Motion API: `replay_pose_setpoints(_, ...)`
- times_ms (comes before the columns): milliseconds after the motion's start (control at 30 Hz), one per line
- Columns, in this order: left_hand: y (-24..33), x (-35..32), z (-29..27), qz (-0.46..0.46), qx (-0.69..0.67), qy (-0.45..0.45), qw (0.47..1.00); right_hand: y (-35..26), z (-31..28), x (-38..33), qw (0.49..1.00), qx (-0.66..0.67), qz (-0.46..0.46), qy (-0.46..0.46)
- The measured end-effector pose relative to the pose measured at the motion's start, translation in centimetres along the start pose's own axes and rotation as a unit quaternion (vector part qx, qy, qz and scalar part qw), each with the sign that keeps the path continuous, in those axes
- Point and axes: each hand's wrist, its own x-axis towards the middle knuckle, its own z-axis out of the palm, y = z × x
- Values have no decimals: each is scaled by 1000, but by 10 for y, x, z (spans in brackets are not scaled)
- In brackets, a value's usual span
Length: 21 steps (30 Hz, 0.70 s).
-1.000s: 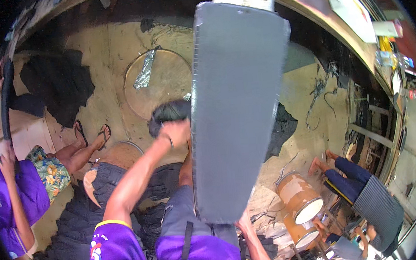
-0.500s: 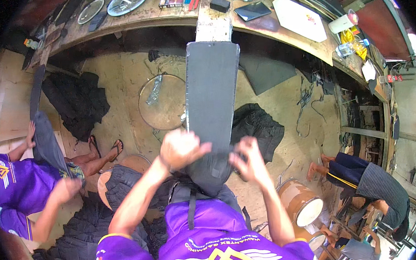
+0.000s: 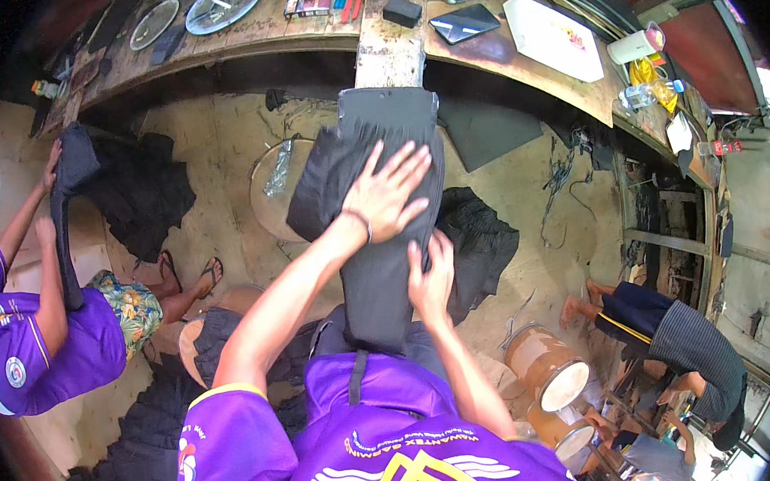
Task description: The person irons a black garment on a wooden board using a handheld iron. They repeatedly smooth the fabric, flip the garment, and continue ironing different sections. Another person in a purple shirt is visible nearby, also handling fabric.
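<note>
Your left hand [image 3: 388, 195] lay open, fingers spread, flat on the dark cloth [image 3: 378, 268]; your right hand [image 3: 430, 278] pinched its edge.

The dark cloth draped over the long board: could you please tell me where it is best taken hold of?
Probably at the loose bunched folds hanging off the board's left edge, coming from the left. That part stands free, while the left hand presses the rest of the dark cloth flat.
</note>
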Motion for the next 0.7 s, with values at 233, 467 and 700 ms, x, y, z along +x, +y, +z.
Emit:
replay_pose_setpoints(233, -37, 80, -48, 2, 12, -57, 998, 47, 40, 121, 999, -20, -3, 46)
replay_pose_setpoints(467, -7, 125, -109, -17, 299, -403, 865, 5, 4, 103, 995, -28, 24, 97)
replay_pose_setpoints(700, -55, 74, -38, 66, 143, 182, 971, -26, 9, 25, 927, 3, -350, -137)
